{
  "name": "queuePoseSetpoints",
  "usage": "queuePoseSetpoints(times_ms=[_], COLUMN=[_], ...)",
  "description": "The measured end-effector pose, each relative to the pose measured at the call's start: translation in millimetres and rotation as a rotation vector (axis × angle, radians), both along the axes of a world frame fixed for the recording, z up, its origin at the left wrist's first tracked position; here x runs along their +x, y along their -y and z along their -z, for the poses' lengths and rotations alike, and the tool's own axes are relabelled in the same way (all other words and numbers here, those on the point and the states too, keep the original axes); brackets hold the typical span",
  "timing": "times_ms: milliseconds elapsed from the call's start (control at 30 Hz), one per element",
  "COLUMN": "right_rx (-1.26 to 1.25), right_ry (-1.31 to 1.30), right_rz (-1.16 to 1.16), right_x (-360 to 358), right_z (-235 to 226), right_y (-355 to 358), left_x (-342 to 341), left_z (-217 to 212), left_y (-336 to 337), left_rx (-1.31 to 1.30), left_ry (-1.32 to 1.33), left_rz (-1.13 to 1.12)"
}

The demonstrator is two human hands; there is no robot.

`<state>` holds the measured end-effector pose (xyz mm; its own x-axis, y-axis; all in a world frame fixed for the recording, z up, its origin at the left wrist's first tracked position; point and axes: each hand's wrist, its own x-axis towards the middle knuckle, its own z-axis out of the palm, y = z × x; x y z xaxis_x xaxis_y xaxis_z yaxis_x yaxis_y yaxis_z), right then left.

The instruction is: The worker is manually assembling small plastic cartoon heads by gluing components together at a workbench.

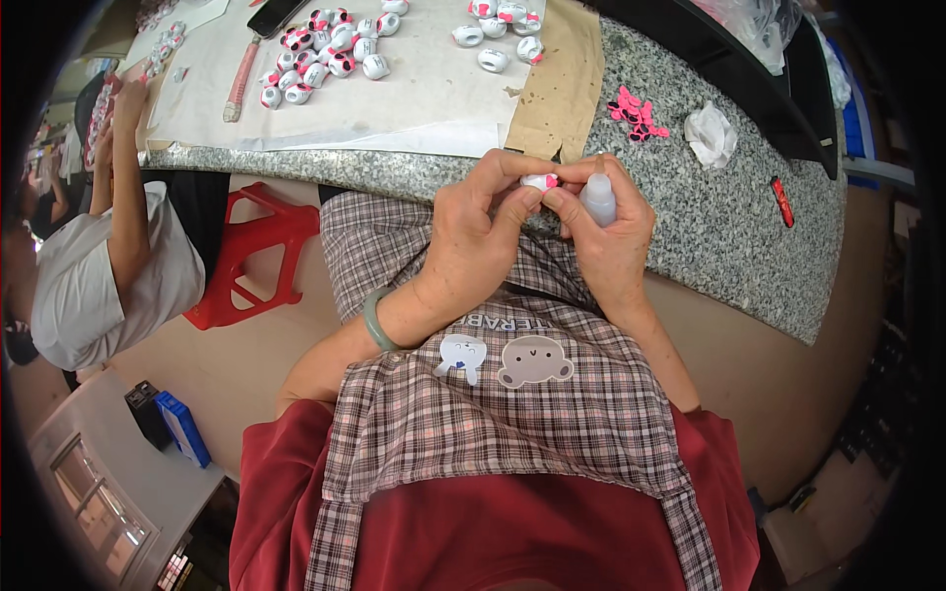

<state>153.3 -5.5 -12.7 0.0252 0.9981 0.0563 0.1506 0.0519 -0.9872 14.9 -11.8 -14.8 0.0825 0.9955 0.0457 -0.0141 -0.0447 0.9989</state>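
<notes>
My left hand [477,225] pinches a small white rounded plastic piece [537,181] with a pink part at its right end. Against that pink end press the thumb and fingertips of my right hand [623,236]. A small translucent squeeze bottle [599,202] is tucked in the same right hand, its narrow tip pointing away from me. Both hands meet just over the table's near edge. Beyond them on the granite lies a little heap of pink and black bow-like parts [639,116]. Similar white pieces with pink parts [330,49] are gathered on the paper at the far left.
More white pieces [493,61] sit on the paper sheet [414,108]. A crumpled tissue [710,135] and a red-handled tool [782,203] lie to the right on the granite table [734,231]. A pink-handled tool [239,84], a red stool [271,241] and a co-worker [118,266] are at the left.
</notes>
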Motion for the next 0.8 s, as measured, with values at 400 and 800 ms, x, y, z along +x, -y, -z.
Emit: queuePoseSetpoints(times_ms=[400, 800], right_rx=[-0.205, -0.366], right_ry=[-0.2, -0.419], right_rz=[-0.215, -0.212], right_x=[16.9, 19.7], right_z=[-21.4, -22.3], right_y=[-16.0, -15.7], left_x=[-18.4, -18.3], left_z=[-3.2, -0.9], left_y=[-12.9, -12.4], left_rx=[-0.481, -0.676], left_ry=[0.747, 0.916], left_rz=[0.251, 0.29])
